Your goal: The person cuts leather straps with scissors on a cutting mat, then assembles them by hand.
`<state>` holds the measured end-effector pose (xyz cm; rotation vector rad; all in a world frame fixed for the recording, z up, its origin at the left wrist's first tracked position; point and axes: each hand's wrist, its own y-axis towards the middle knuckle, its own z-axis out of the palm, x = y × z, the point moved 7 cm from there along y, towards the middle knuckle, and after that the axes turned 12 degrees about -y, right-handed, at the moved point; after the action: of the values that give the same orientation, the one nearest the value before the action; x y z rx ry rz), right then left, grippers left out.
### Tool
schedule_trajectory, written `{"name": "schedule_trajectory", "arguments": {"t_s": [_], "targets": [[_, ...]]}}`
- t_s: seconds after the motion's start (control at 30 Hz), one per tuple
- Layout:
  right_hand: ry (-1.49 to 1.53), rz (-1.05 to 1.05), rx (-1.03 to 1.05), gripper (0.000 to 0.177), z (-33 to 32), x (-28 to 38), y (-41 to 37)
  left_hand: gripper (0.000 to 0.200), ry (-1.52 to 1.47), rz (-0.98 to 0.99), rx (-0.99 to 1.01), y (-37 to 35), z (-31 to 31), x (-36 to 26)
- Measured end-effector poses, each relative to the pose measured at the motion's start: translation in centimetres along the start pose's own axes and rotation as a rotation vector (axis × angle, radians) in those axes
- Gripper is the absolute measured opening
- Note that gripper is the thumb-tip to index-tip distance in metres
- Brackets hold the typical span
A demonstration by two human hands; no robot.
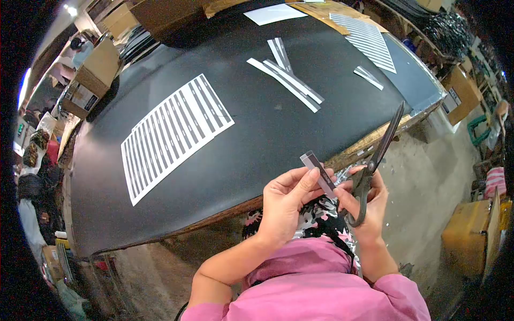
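Observation:
Between the thumb and fingers of my left hand [292,198] is a short grey and black paper strip [319,174] with small pale print on it. My right hand [369,206] has a pair of black scissors [379,152] hooked in its palm, blades pointing up and away. The thumb of that hand also touches the strip's lower end. Both hands are in front of my body, just off the table's near edge. Some fingers behind the strip and scissors are hidden.
Sheets printed with black and white stripes [176,139] lie on the black table [160,219]. Loose cut strips [286,83] and a small piece [368,77] are farther back. Another striped sheet [367,43] lies at the right. Cardboard boxes [93,75] stand around; a person [80,51] is far left.

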<state>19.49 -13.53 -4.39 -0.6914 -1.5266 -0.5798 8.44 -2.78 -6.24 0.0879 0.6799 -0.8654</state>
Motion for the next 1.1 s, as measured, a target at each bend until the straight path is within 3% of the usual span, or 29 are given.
{"name": "schedule_trajectory", "arguments": {"t_s": [0.2, 0.33, 0.43, 0.5, 0.57, 0.67, 0.7, 0.8, 0.9, 1.1], "targets": [[0.056, -0.015, -0.046, 0.041, 0.2, -0.1, -0.6, 0.021, -0.081, 0.066, -0.025, 0.0, 0.6, -0.1], [0.005, -0.023, 0.060, 0.043, 0.4, -0.1, -0.8, 0.019, 0.159, 0.051, -0.001, -0.4, 1.4, -2.2], [0.031, 0.006, 0.168, 0.048, -0.3, 0.0, -1.0, 0.016, 0.440, -0.049, 0.125, -0.1, 1.7, -4.4], [-0.083, -0.028, 0.425, 0.055, 0.1, 0.1, -1.3, 0.016, 0.525, -0.175, 0.110, 0.0, 1.0, -5.8], [-0.102, 0.018, 0.474, 0.061, -0.1, -0.9, -1.6, 0.021, 0.538, -0.335, 0.132, -0.2, 0.5, -6.5], [-0.276, 0.136, 0.701, 0.064, 0.9, -2.1, -2.8, 0.020, 0.639, -0.382, 0.172, 0.1, -0.6, -7.3], [-0.273, 0.137, 0.706, 0.064, 1.1, -2.5, -2.8, 0.018, 0.651, -0.435, 0.196, 0.1, -0.7, -7.3], [-0.474, -0.158, 0.768, 0.067, 2.3, -2.1, -2.8, 0.016, 0.692, -0.539, 0.224, 0.2, -0.2, -7.6], [-0.422, -0.024, 0.787, 0.067, 3.3, -1.2, -2.5, 0.015, 0.734, -0.578, 0.253, 1.2, -0.3, -7.9], [-0.508, -0.120, 0.774, 0.069, 3.6, -0.9, -1.4, 0.017, 0.813, -0.638, 0.364, 2.3, -0.4, -7.5]]}}
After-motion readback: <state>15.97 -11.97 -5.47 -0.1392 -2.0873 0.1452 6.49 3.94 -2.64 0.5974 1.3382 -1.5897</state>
